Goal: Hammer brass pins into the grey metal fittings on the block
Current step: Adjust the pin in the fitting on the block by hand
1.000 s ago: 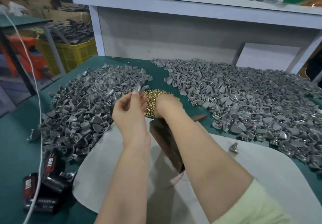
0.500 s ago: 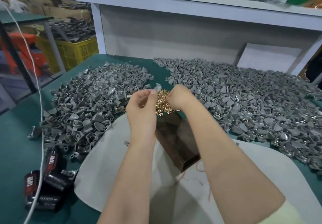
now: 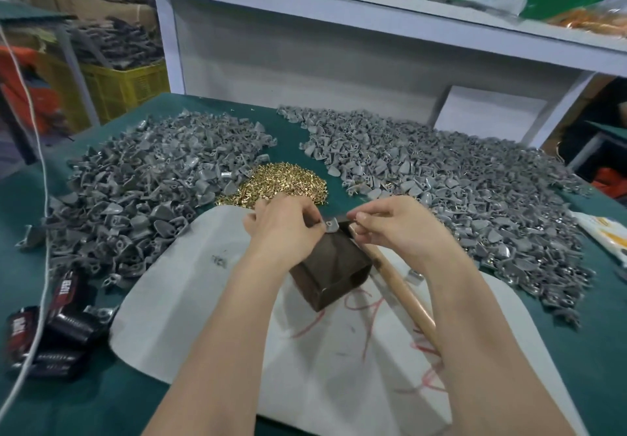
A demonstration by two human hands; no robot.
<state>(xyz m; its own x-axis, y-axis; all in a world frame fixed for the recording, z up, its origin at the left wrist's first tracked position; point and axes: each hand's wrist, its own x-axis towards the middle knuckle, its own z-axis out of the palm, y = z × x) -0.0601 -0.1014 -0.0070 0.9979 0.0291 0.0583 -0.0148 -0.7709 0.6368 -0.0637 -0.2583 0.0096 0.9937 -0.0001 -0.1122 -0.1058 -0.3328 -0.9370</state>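
Head view, change: both hands have drawn back from the pin heap (image 3: 281,181) at mid-bench to the block (image 3: 334,266). The fitting (image 3: 330,224), lately held up in the air, now sits on the block's far top edge.
Meaning: loading looks nearly done. The pin still has to be seated, and no blow can fall until a hand takes the hammer.
Bench (image 3: 101,401): green top, carries everything.
Sheet (image 3: 203,300): white with red scrawls, at the front edge, under the block.
Right heap (image 3: 441,181): grey fittings, from the far edge down the right edge.
Left heap (image 3: 135,181): more grey fittings, toward the left edge.
Hammer (image 3: 400,286): wooden handle on the sheet, just right of the block. Its head is hidden.
Left hand (image 3: 281,228): pinches the fitting and steadies it on the block.
Right hand (image 3: 400,228): thumb and forefinger pinched together just beside the fitting, on what I take for a pin. It is too small to see plainly.
Packs (image 3: 51,317): black with red labels, at the front left corner.
Cord (image 3: 37,164): white, runs along the left edge.
Stray fitting (image 3: 414,278): on the sheet, right of the hammer.
In the way: the right wrist lies over the handle, so that hand must let go of the pin and shift to grip the hammer. The stray fitting sits near the handle.
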